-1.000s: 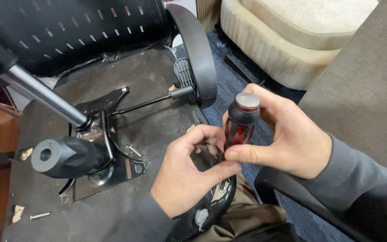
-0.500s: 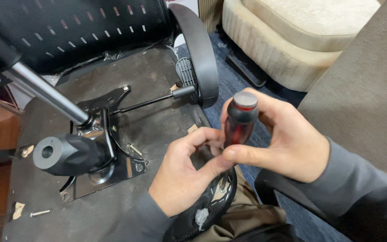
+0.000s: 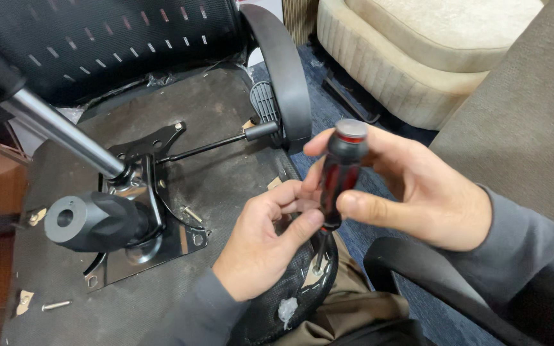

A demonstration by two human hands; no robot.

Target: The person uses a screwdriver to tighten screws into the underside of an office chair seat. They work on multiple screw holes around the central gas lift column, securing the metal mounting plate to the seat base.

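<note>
My right hand (image 3: 428,192) grips a black-and-red screwdriver (image 3: 338,173) by its handle, held nearly upright with the shaft pointing down. My left hand (image 3: 261,243) pinches the lower end of the handle and the top of the shaft with thumb and fingers. Both hands hover over the front edge of an overturned office chair seat (image 3: 226,186). The screwdriver tip sits near the seat's mesh rim and is partly hidden by my left hand.
A black metal mounting plate (image 3: 161,237) with a knob (image 3: 91,221) and a gas-lift cylinder (image 3: 59,131) is fixed to the seat underside. A lever rod (image 3: 213,144) reaches an armrest (image 3: 283,70). Loose screws (image 3: 56,305) lie on the seat. A beige sofa (image 3: 431,51) stands behind.
My right hand has tilted the screwdriver slightly and lifted it a little. My left hand's fingers have shifted along its lower end. The chair has not moved.
</note>
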